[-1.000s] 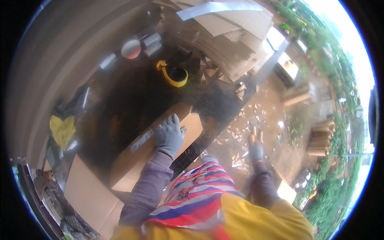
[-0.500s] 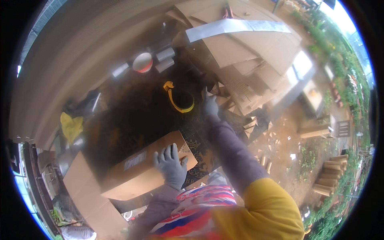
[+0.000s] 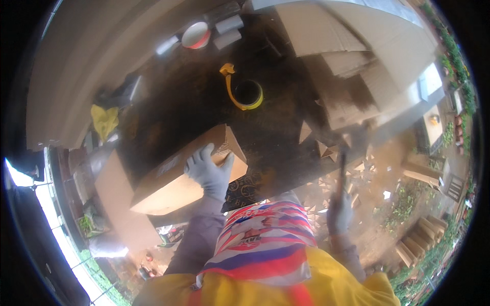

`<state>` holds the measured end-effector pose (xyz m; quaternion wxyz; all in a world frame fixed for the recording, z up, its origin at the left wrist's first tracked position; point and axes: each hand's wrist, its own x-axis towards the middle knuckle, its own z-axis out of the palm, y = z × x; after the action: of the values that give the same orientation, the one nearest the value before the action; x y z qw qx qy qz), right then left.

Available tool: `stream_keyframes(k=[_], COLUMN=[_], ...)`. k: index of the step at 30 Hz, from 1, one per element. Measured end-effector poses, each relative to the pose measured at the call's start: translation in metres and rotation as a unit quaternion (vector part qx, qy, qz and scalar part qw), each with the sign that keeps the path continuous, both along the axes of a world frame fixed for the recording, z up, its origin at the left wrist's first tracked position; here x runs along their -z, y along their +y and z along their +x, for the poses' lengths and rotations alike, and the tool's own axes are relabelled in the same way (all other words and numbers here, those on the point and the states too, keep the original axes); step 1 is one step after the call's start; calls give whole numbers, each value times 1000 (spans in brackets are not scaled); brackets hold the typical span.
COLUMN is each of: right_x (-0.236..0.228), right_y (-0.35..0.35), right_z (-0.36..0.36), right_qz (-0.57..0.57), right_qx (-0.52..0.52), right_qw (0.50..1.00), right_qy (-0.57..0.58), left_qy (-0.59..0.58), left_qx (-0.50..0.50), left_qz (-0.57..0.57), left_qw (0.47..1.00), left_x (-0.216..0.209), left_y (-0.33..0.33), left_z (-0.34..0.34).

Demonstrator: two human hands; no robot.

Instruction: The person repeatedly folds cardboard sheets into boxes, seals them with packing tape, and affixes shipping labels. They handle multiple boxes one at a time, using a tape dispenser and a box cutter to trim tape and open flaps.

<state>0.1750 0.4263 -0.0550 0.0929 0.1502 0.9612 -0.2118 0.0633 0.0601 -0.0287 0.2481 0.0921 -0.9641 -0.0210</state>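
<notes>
A closed brown cardboard box [image 3: 171, 186] lies at an angle on the dark table in front of me. My left hand [image 3: 208, 173], in a grey glove, grips its right end, fingers over the top edge and thumb at the corner. Past the table's front edge on the right is my right hand [image 3: 339, 214], gloved in grey and smeared by motion. It is closed on a long, thin dark tool [image 3: 342, 171] that points upward; blur hides its exact kind. Beyond the box, a roll of yellow tape [image 3: 251, 105] rests on the table with a loose strip curling from it.
Stacked flat cardboard [image 3: 352, 61] covers the table's far right. Cardboard scraps [image 3: 326, 149] lie near the right edge and on the ground below. At the back stands a white tub with a red band [image 3: 196, 36]. A yellow cloth-like item [image 3: 104, 121] is at left, above a cardboard flap [image 3: 122, 196].
My right hand has drawn back from beside the cardboard stack toward my right side, and the dark tool now shows in it. My left hand stays on the box. The whole view has shifted.
</notes>
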Motion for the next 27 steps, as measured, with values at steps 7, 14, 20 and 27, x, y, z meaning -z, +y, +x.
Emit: stream_keyframes(k=[7, 14, 20, 27], right_x=[2, 21, 67, 72], right_y=[-90, -229, -247, -239], right_z=[-172, -201, -160, -257], right_qz=[169, -369, -463, -23], right_qx=[-139, -444, -401, -401], right_qw=[976, 813, 790, 880], right_qy=[6, 79, 26, 251], left_qy=[-13, -20, -22, 9], left_qx=[-56, -33, 5, -60], left_qz=[-29, -15, 16, -29], left_qw=[998, 999, 1000, 998], left_x=[-1, -4, -13, -3], left_y=[9, 9, 10, 11], left_z=[-10, -5, -7, -13])
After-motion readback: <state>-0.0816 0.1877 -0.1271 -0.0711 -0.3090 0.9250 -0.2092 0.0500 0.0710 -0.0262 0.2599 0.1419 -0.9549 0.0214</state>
